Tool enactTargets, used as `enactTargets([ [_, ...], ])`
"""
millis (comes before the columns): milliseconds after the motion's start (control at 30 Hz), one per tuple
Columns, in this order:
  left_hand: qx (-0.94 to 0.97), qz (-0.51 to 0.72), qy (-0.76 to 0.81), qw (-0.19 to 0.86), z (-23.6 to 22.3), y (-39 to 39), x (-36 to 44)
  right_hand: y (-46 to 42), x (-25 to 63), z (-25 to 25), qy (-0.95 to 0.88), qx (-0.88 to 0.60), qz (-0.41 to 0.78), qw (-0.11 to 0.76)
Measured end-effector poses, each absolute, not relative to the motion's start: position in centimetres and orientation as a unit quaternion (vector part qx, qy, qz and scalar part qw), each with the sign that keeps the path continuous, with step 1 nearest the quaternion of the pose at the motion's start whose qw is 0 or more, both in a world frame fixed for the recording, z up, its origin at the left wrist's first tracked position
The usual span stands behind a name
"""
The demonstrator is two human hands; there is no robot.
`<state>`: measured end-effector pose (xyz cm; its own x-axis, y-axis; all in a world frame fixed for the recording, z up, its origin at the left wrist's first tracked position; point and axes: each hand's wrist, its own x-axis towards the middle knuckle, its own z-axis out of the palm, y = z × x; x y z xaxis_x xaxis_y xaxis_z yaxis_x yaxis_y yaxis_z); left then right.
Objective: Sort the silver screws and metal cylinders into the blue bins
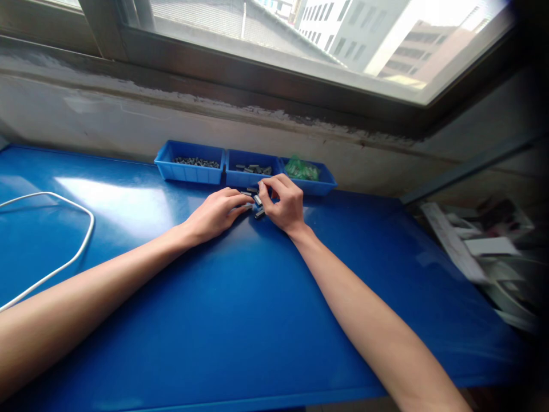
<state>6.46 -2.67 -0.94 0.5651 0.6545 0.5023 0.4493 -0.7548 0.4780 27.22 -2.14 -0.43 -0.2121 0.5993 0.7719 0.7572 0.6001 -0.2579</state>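
Between my two hands, several small grey metal pieces (259,214) lie on the blue tabletop (223,320), some partly hidden by my fingers. My left hand (218,213) rests low on the table beside them, thumb and fingers stretched out and apart, tips close to the pieces. Over the pieces from the right comes my right hand (286,205), its thumb and forefinger brought together in a pinch. What lies in that pinch is too small to make out.
Behind my hands stand three blue bins: the left bin (189,173) holds many small dark pieces, the middle bin (240,177) longer metal pieces, the right bin (325,186) a green plastic bag (300,167). A white cable (81,246) loops at left. Blurred clutter (493,246) sits far right.
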Motion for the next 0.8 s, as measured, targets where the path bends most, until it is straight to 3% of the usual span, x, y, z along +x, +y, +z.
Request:
enactTargets([
  [267, 0.739, 0.434, 0.374, 0.356, -0.38, -2.42, 6.34, -2.66, 27.16, -0.16, -0.81, -0.406, -0.09, 0.412],
  [567, 0.716, 0.451, 0.365, 0.387, -0.55, -2.13, 6.3, -2.94, 26.76, -0.02, -0.884, -0.323, -0.107, 0.321],
  [800, 0.731, 0.447, 0.386, 0.341, -0.55, -2.17, 6.37, -2.48, 27.09, -0.28, -0.838, -0.371, -0.092, 0.39],
])
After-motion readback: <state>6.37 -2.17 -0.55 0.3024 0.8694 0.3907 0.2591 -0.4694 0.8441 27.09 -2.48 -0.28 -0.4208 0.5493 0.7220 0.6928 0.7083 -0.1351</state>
